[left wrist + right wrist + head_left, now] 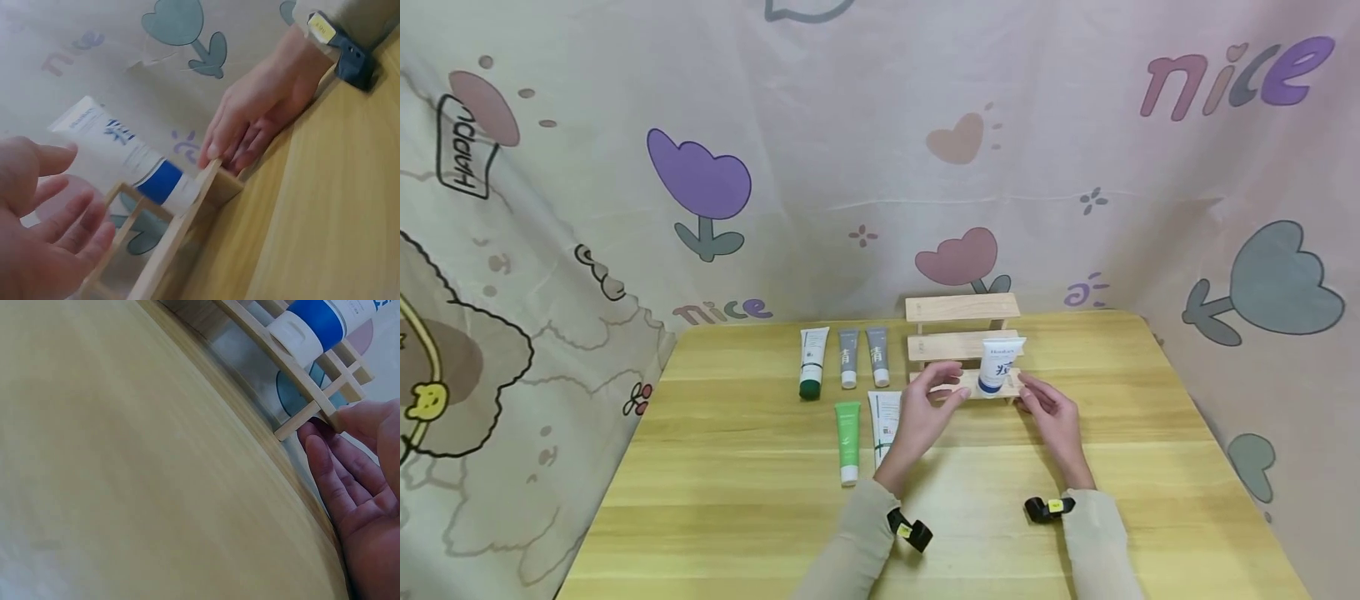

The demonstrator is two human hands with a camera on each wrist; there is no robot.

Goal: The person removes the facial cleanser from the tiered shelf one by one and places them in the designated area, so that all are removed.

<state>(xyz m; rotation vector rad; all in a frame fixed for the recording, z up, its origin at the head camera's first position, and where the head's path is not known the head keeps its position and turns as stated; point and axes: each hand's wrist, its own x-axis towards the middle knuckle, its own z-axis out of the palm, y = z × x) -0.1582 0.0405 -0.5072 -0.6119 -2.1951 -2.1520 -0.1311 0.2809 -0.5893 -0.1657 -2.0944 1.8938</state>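
A small three-step wooden rack [962,308] stands at the back of the table. On its lowest step a white tube with a blue band [998,360] stands upright on its cap, right of the middle. My left hand [922,414] is beside the tube on the left, fingers spread and loosely bent; a gap shows between that hand and the tube [125,147] in the left wrist view. With thumb above and fingers beneath, my right hand [365,481] pinches the right end of the lowest step [312,387].
Left of the rack lie a white tube with a green cap [812,358], two grey tubes [848,354] [877,354], a green tube [848,437] and another white tube [886,412], partly behind my left hand. A printed cloth [820,167] hangs behind the wooden table [737,500].
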